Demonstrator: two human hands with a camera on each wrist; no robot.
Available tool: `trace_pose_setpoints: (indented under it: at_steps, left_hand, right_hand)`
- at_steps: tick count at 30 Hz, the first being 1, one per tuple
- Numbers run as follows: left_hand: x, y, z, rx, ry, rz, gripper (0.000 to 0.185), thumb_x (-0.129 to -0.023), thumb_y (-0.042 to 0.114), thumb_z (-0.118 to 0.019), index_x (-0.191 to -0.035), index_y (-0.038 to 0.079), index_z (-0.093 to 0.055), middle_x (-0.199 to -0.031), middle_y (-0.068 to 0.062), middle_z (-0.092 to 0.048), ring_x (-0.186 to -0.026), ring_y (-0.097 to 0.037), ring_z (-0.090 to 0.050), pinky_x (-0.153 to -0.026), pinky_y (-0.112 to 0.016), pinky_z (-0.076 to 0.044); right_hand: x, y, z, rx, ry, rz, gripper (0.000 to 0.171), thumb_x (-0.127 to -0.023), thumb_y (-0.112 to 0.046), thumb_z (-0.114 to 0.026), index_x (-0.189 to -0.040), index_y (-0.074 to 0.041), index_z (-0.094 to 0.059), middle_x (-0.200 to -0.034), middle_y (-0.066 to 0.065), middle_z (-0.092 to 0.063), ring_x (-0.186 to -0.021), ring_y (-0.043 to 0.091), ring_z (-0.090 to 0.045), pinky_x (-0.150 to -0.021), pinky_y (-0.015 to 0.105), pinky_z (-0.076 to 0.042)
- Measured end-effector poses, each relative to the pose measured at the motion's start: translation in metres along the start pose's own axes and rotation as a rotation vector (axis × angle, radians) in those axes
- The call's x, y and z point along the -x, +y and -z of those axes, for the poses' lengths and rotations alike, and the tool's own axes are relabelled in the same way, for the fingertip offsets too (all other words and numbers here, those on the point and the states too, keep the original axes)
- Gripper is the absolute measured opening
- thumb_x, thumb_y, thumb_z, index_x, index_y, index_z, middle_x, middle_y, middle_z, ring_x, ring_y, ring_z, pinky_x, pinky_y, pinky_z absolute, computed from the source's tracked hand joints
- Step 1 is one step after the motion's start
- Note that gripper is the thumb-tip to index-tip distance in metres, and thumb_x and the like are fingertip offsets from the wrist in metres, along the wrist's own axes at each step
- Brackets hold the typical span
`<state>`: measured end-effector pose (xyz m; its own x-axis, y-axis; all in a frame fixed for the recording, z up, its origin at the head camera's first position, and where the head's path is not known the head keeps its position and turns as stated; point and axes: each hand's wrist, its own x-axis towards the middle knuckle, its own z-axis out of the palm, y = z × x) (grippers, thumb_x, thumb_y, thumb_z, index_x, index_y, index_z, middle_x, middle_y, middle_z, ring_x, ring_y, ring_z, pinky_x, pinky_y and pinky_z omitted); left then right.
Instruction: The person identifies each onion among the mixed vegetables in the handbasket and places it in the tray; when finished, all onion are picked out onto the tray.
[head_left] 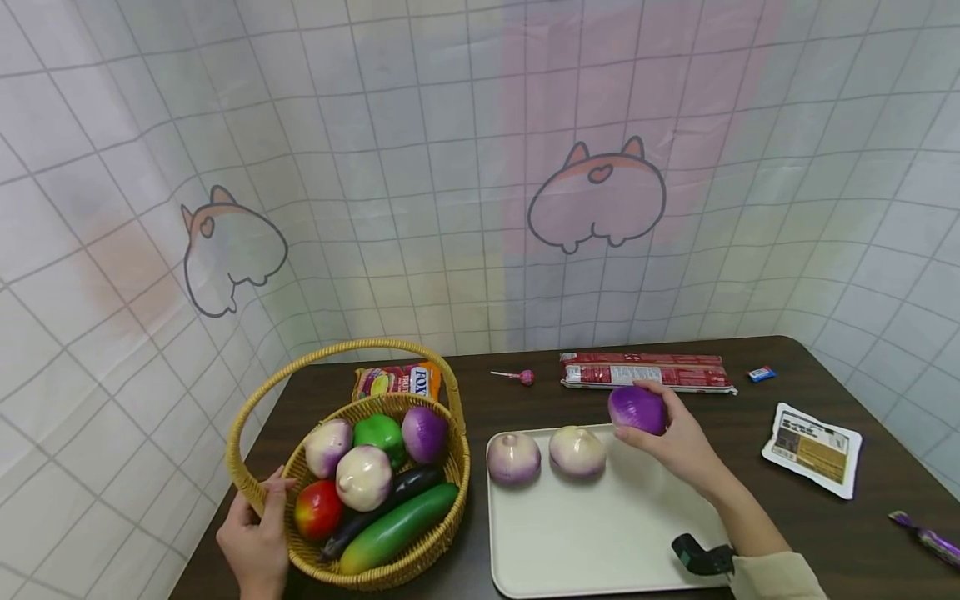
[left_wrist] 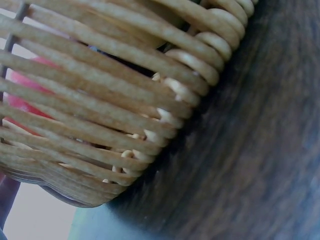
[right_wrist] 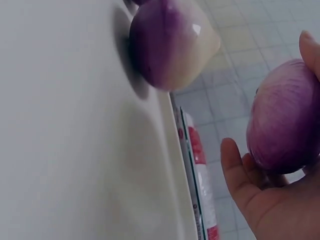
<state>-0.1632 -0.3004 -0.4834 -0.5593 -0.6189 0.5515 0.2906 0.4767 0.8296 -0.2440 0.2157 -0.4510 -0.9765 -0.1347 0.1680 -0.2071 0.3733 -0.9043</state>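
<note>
My right hand holds a purple onion between thumb and fingers, above the far edge of a cream tray. Two white-and-purple turnips sit on that tray: one on the left, the other beside it. In the right wrist view, the held onion is clear of the tray surface. On the left, my left hand grips the wicker basket at its rim, near the foot of the handle. Inside the basket are turnips, a purple onion, a green pepper, a red fruit, an eggplant and a cucumber.
Behind the basket lies a candy bag. A lollipop and long red packets lie along the back. To the right are a small blue wrapper, a white pouch and a purple-wrapped stick. A tiled curtain surrounds the table.
</note>
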Motion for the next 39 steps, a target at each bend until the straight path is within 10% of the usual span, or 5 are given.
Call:
trace_pose_setpoints:
  at_steps: [16,39]
  left_hand:
    - [-0.001,0.001,0.000,-0.001,0.001,0.010,0.010,-0.091,0.000,-0.066,-0.088,-0.007,-0.071,-0.084,-0.009,-0.075,-0.094,0.006,-0.066,-0.078,-0.008,-0.047]
    - [0.000,0.000,0.000,-0.006,0.000,-0.016,0.011,-0.091,0.001,-0.065,-0.087,-0.007,-0.072,-0.084,-0.010,-0.075,-0.092,0.007,-0.066,-0.077,-0.008,-0.047]
  right_hand:
    - [0.000,0.028,0.016,0.202,-0.067,-0.018,0.078,-0.082,-0.034,-0.079,-0.145,-0.011,-0.038,-0.138,0.028,-0.041,-0.117,0.049,-0.051,-0.088,0.058,-0.049]
    - [0.002,0.036,0.029,0.145,-0.273,-0.024,0.080,-0.076,-0.024,-0.083,-0.143,-0.011,-0.041,-0.137,0.027,-0.046,-0.120,0.046,-0.050,-0.090,0.056,-0.049]
